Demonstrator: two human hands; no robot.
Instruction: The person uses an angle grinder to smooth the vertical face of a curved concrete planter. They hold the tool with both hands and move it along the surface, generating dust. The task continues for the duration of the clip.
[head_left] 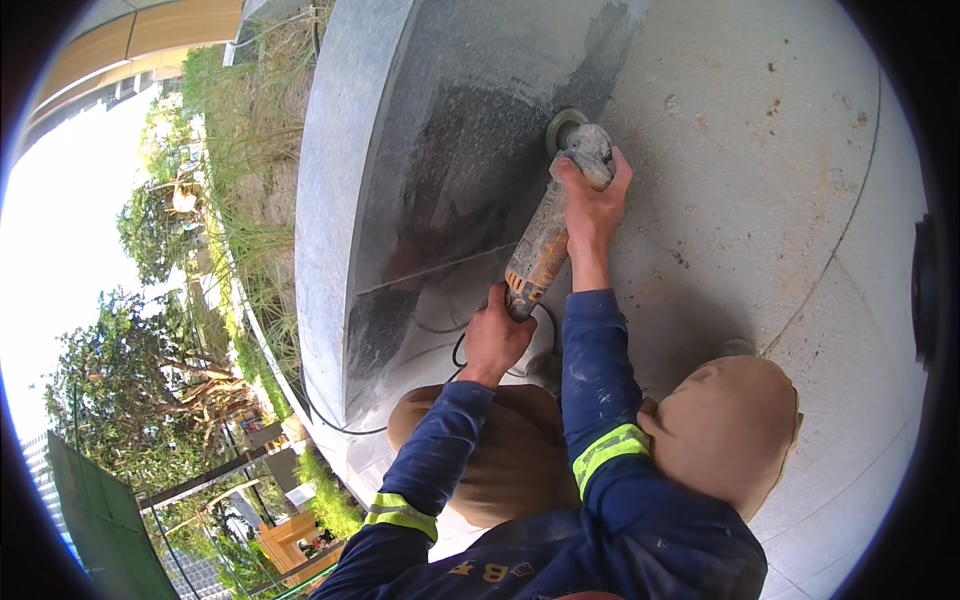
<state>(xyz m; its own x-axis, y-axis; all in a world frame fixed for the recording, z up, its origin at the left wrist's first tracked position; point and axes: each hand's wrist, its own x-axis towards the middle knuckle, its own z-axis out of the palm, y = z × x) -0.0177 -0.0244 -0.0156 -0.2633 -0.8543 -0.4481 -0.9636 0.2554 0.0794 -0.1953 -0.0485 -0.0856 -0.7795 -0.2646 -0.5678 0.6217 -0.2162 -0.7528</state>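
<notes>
An angle grinder (540,235), dusty with an orange and grey body, is held between both hands. My left hand (497,335) wraps round its rear end, where the cord leaves. My right hand (594,207) grips the dust-caked head, thumb and fingers curled about it. The round disc (566,128) at the tip meets or nearly meets the dark upright stone face (450,150) close to its foot; exact contact is hard to tell. Patches of that face look darker and others are greyed with dust.
A black power cord (345,430) loops from the grinder over the pale stone ledge (335,200). Speckled paving (760,200) spreads to the right. My bent knees (725,430) in brown trousers are close below the arms. Plants (255,180) grow beyond the ledge on the left.
</notes>
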